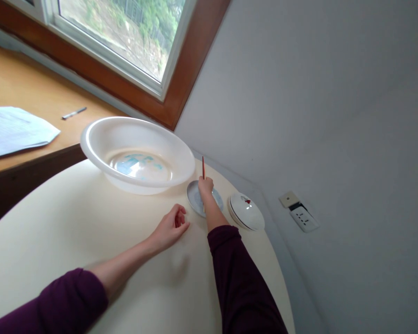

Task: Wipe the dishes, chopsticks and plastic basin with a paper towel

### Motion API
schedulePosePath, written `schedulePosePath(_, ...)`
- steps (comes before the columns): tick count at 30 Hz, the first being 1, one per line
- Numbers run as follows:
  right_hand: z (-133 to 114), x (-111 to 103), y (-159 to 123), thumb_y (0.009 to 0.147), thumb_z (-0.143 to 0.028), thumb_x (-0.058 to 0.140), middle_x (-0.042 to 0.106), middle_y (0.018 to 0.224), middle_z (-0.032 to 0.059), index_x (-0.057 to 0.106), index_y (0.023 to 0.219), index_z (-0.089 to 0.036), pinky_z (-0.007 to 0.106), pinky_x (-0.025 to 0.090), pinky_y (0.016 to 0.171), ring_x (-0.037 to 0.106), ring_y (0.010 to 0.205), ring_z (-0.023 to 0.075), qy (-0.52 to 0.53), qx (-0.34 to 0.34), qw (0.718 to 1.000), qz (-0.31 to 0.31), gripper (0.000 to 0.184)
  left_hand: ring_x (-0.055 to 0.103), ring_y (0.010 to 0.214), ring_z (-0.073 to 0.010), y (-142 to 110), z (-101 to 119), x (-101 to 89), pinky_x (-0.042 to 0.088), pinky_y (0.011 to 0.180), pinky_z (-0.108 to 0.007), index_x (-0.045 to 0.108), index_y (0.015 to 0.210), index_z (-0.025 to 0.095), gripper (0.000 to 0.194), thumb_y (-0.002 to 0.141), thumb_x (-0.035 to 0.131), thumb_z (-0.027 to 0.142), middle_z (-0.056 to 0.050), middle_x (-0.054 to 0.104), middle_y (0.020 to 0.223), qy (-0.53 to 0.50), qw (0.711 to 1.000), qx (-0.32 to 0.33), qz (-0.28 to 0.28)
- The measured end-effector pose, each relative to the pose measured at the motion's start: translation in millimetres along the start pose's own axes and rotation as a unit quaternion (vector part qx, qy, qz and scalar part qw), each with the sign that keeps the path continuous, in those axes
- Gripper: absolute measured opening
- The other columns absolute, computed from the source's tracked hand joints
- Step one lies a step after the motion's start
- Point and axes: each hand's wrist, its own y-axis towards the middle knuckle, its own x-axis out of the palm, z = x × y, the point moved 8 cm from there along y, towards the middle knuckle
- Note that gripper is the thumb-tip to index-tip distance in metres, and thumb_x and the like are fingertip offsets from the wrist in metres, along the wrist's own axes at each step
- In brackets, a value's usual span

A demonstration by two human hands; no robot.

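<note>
My right hand [205, 186] is closed round a thin red stick [203, 167] that points upward; it hovers over a small grey-blue plate [196, 195] on the cream round table [73, 222]. My left hand [171, 227] rests on the table to the left of the plate, fingers loosely curled, nothing in it. Just beyond both hands stands a big white basin [137, 153] with a little water in its bottom. To the right of the plate lie stacked white plates [246, 212] with a red mark.
A wooden window ledge [24, 93] at the left carries papers [14, 130] and a pen [74, 112]. A grey wall with a socket [300, 213] stands to the right, close to the table's rim.
</note>
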Motion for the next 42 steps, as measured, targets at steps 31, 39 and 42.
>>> schedulePosePath(31, 18.8, 23.2, -0.2, 0.088, -0.032, 0.053, 0.057, 0.112, 0.0074, 0.054, 0.112, -0.016, 0.039, 0.050, 0.080, 0.058, 0.095, 0.0187, 0.018, 0.013, 1.000, -0.004, 0.029, 0.040, 0.054, -0.0109, -0.1, 3.3, 2.5, 0.033, 0.053, -0.025, 0.041, 0.084, 0.020, 0.019, 0.070, 0.052, 0.025, 0.008, 0.041, 0.058, 0.021, 0.999, -0.013, -0.021)
schedulePosePath(39, 18.7, 23.8, 2.1, 0.088, -0.033, 0.052, 0.057, 0.112, 0.0074, 0.055, 0.111, -0.016, 0.039, 0.050, 0.081, 0.058, 0.095, 0.0188, 0.006, 0.029, 0.999, -0.024, 0.029, 0.040, 0.053, -0.0105, -0.6, 3.6, 2.7, 0.032, 0.052, -0.025, 0.042, 0.084, 0.020, 0.019, 0.070, 0.052, 0.025, 0.008, 0.041, 0.057, 0.018, 1.000, -0.010, -0.022)
schedulePosePath(42, 19.1, 24.1, 3.6, 0.088, -0.033, 0.052, 0.057, 0.112, 0.0075, 0.055, 0.111, -0.015, 0.039, 0.050, 0.081, 0.058, 0.095, 0.0187, 0.005, 0.032, 0.999, -0.025, 0.029, 0.040, 0.053, -0.0106, -0.2, 3.9, 3.1, 0.032, 0.052, -0.025, 0.042, 0.084, 0.020, 0.019, 0.070, 0.052, 0.026, 0.008, 0.041, 0.057, 0.015, 1.000, -0.008, -0.025)
